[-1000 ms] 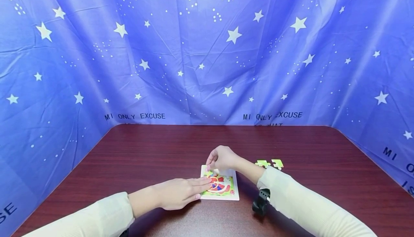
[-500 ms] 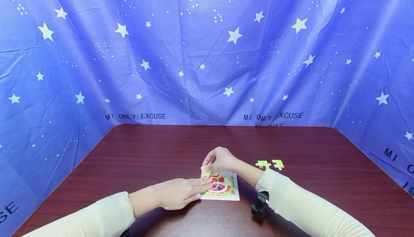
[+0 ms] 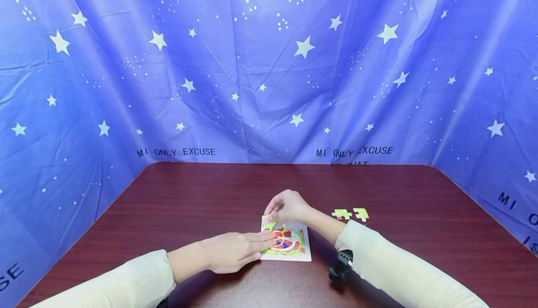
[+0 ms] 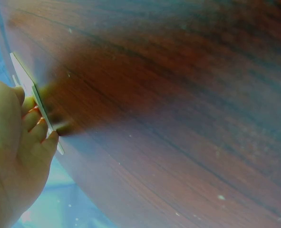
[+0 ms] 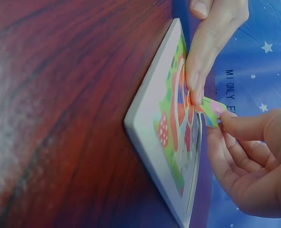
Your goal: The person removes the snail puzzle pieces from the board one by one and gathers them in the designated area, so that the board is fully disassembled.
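A square jigsaw puzzle in a white frame [image 3: 307,247] lies on the table, with a red and blue wheel picture on green partly filled in. My left hand [image 3: 229,251] rests flat across its left side, straight fingertips pressing on the picture. At the far left corner my right hand [image 3: 289,206] pinches a green and pink puzzle piece [image 5: 211,111] between thumb and fingers. The right wrist view shows that piece tilted up, its lower edge by the left fingertips. In the left wrist view the left hand [image 4: 24,137] lies along the board's edge.
Two loose green puzzle pieces, one [image 3: 342,213] beside another [image 3: 361,213], lie on the dark red wooden table [image 3: 201,196] beyond the right forearm. A blue star-printed curtain [image 3: 252,65] hangs around the table's back and sides.
My right hand has shifted slightly left at the far left corner, and the pinched piece now shows more plainly, tilted there. The left hand has stayed in place.
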`<action>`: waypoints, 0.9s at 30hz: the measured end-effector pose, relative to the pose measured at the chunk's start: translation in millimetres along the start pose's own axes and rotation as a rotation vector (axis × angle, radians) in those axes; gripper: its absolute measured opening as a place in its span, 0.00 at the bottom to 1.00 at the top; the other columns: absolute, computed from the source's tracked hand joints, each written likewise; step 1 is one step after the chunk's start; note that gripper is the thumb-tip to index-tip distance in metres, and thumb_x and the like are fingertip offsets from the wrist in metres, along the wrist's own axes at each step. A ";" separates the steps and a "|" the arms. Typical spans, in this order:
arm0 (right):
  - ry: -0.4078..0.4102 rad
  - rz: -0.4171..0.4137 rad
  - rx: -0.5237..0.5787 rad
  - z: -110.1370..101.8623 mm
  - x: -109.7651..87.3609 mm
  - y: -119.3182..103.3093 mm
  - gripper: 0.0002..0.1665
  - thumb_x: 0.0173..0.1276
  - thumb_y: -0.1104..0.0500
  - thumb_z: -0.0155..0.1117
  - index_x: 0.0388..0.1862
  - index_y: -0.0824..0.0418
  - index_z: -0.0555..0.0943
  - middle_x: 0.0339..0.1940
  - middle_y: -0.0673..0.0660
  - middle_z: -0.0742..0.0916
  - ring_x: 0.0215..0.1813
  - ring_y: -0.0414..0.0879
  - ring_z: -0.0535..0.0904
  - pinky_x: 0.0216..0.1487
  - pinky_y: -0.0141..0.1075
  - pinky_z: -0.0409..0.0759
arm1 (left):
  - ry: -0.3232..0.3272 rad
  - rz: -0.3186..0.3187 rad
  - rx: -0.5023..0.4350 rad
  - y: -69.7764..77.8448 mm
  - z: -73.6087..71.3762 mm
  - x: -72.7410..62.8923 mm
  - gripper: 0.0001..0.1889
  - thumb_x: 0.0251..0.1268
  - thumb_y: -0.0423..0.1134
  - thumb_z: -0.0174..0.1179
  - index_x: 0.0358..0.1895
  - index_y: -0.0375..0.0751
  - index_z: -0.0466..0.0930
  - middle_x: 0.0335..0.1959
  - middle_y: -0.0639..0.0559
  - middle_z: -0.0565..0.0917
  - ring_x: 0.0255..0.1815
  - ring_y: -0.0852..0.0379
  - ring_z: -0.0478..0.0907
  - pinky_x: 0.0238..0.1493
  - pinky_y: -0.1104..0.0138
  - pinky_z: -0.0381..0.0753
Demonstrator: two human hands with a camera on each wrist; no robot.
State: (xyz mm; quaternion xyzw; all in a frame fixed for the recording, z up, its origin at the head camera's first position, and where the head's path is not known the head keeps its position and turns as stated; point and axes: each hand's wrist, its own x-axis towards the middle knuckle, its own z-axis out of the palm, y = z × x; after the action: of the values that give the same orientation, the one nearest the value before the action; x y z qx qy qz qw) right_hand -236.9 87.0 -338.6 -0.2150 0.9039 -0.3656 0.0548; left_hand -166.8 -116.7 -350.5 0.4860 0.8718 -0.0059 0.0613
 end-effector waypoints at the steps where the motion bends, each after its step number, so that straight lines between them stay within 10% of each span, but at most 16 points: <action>1: 0.005 -0.002 0.002 -0.8 -0.3 1.8 0.06 0.49 0.62 0.77 0.27 0.60 0.88 0.22 0.51 0.88 0.24 0.32 0.76 0.27 0.25 0.74 | 0.003 0.002 0.005 0.2 0.1 0.3 0.25 0.79 0.43 0.38 0.75 0.48 0.57 0.77 0.55 0.60 0.77 0.59 0.58 0.73 0.64 0.66; 27: 0.024 0.168 0.161 -56.7 -31.8 64.5 0.10 0.53 0.64 0.75 0.33 0.68 0.88 0.25 0.57 0.90 0.23 0.37 0.82 0.29 0.34 0.86 | 0.009 -0.026 -0.036 1.2 0.9 0.6 0.25 0.78 0.45 0.39 0.75 0.50 0.58 0.76 0.55 0.62 0.76 0.59 0.60 0.71 0.63 0.68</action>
State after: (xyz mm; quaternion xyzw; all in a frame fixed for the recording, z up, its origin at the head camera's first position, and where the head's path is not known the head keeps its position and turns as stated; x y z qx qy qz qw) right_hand -245.2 178.0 -343.4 -0.1291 0.8871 -0.4336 0.0916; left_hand -166.0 -115.6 -351.3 0.4736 0.8782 0.0113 0.0663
